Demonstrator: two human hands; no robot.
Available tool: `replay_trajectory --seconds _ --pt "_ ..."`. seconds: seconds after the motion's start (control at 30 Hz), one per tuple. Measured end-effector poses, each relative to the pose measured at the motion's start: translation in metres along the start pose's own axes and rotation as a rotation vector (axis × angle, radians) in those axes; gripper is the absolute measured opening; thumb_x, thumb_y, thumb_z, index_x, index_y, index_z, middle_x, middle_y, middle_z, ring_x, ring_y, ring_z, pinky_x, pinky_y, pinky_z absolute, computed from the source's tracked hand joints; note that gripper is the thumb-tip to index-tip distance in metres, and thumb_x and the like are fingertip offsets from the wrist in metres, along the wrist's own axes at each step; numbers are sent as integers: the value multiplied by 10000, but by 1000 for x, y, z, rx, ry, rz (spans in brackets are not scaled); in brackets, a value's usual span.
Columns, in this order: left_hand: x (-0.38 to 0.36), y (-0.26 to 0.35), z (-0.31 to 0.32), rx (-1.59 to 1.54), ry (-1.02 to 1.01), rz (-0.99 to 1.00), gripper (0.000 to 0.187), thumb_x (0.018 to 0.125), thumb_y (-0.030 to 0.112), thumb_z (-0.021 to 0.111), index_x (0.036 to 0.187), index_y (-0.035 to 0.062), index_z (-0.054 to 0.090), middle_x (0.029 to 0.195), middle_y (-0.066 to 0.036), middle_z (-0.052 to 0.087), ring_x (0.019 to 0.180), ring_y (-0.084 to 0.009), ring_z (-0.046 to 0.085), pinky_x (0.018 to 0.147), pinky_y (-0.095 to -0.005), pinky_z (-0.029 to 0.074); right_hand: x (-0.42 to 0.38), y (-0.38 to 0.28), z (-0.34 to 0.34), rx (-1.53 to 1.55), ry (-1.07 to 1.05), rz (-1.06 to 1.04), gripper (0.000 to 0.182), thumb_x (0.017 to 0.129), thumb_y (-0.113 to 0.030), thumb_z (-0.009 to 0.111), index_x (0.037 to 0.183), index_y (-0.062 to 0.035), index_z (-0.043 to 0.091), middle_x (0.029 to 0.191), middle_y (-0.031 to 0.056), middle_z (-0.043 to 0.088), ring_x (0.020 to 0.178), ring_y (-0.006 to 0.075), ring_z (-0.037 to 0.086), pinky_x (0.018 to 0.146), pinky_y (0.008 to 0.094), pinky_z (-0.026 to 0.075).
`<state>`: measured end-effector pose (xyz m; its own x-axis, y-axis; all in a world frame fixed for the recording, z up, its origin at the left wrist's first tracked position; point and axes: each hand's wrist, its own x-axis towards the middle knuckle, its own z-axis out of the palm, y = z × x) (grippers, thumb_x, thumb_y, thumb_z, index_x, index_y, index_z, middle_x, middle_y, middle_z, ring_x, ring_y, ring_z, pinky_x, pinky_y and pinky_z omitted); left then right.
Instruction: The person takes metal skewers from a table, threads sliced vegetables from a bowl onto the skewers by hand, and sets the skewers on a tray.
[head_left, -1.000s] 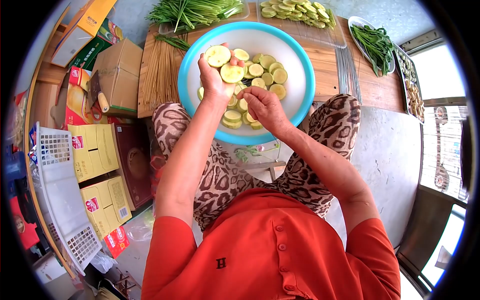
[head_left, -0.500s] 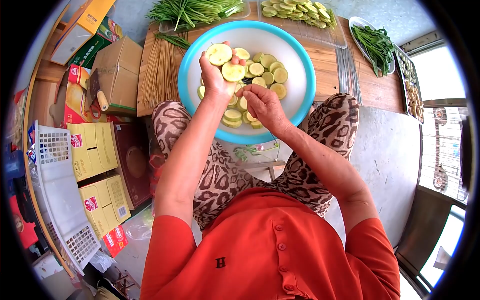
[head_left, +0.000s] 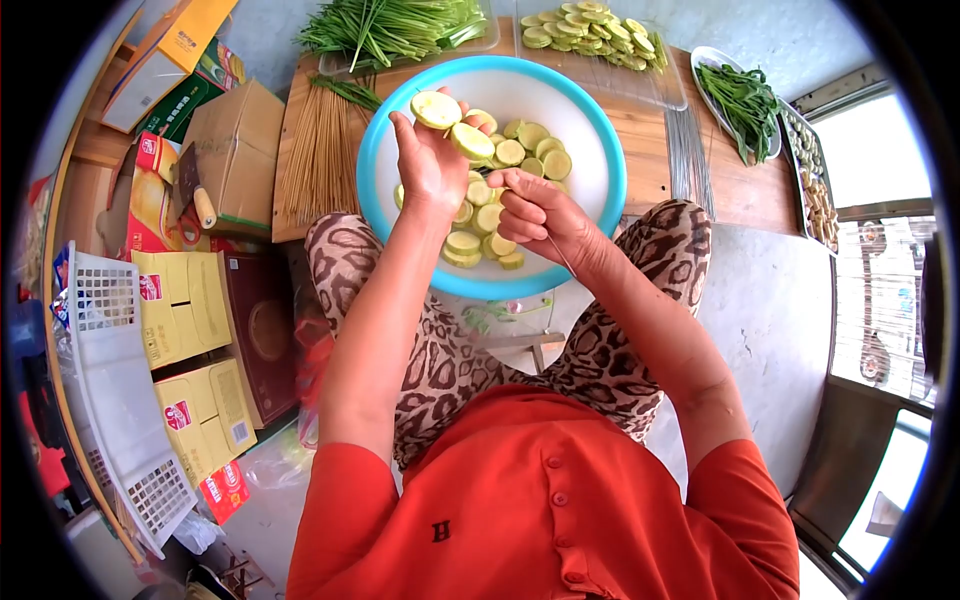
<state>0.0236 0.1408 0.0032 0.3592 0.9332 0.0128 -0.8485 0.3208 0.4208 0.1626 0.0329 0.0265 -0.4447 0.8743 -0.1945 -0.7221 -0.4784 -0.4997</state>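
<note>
The right hand point(head_left: 545, 222) hides whatever lies under it in the bowl point(head_left: 600, 150), and its fingertips are curled out of view; a thin skewer point(head_left: 562, 258) shows past the heel of the palm, so the hand is clenched on it, though its far end cannot be made out. Where the skewer meets the slices is hidden behind the left hand point(head_left: 430, 165). The view's round black border cuts off the boxes at the left and the trays at the top.

The left hand is raised over the bowl, palm turned up and fingers closed around two pale green vegetable slices point(head_left: 455, 125) — one at the fingertips, one just below it, the two set close together. The right hand sits just beside it, lower and nearer the body, knuckles up. Both forearms reach forward from an orange shirt point(head_left: 540, 500).

The bowl, white with a blue rim, rests on the person's knees in leopard-print trousers point(head_left: 450, 350) and holds more cut slices point(head_left: 480, 225). Beyond it lies a wooden board point(head_left: 740, 170) with a bundle of bamboo sticks point(head_left: 320, 150), green chives point(head_left: 390, 22), a tray of slices already on sticks point(head_left: 590, 22) and a plate of greens point(head_left: 745, 95) — metal skewers point(head_left: 685, 150) lie between. Cardboard boxes point(head_left: 235, 150) and a white plastic basket point(head_left: 115, 380) crowd the floor at the left; a window is at the right.
</note>
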Motion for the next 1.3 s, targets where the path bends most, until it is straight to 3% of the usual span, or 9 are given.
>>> replay_trajectory --seconds 0.13,0.5,0.57,0.63,0.77,0.83,0.97,1.1,1.3 --pt "-8 4 14 223 118 42 649 942 600 274 1264 69 463 1122 -85 519 1013 -222 494 913 -424 425 -3 -5 -7 92 -67 -26 215 999 -213 395 1038 -48 528 512 -72 318 402 56 261 445 218 262" --pt "-11 6 16 386 205 35 567 965 519 325 1270 63 469 1118 -80 532 959 -193 525 855 -370 454 -3 -6 -15 4 -19 -73 229 999 -232 401 1044 -43 522 513 -61 313 412 62 268 457 215 269" --pt "-9 4 10 475 343 37 495 972 452 380 1233 43 477 1051 -99 540 880 -194 560 767 -349 481 -4 -7 -14 -39 6 -97 231 997 -234 406 1043 -40 525 514 -60 311 416 61 270 448 214 266" --pt "-10 3 3 423 390 32 467 910 387 503 1212 32 488 1057 -107 537 878 -205 566 746 -345 488 -5 -14 -11 -179 100 -93 232 993 -228 410 1032 -36 534 518 -54 307 426 60 274 420 210 249" --pt "-14 6 14 478 395 3 445 880 334 537 1206 32 504 1083 -123 519 899 -223 565 767 -348 487 -14 -39 -4 -385 309 -178 236 986 -193 411 1023 -2 544 549 -40 327 452 67 291 408 218 248" --pt "-14 8 17 510 352 -64 470 933 355 489 1270 30 456 1156 -118 497 974 -225 540 847 -374 459 -16 -61 -3 -477 369 -218 247 987 -187 408 1025 11 552 551 -38 328 458 69 295 411 223 243" --pt "-15 6 27 490 327 -79 364 932 277 479 1189 22 515 1051 -99 541 879 -201 566 782 -342 483 -12 -124 -11 -620 364 -369 264 982 -189 436 1038 34 564 560 -24 372 462 72 337 422 228 280" --pt "-15 7 26 502 260 -166 387 953 317 456 1218 36 495 1053 -76 546 918 -182 552 826 -355 467 -14 -160 -22 -822 572 -431 291 934 -200 534 1086 44 582 592 -6 471 489 65 423 436 225 338" --pt "-14 8 32 527 223 -214 361 948 299 465 1183 29 517 1030 -74 558 879 -175 557 798 -331 474 -13 -171 -90 -1012 882 -472 216 903 -165 512 931 0 648 586 -26 454 488 53 404 425 217 316"
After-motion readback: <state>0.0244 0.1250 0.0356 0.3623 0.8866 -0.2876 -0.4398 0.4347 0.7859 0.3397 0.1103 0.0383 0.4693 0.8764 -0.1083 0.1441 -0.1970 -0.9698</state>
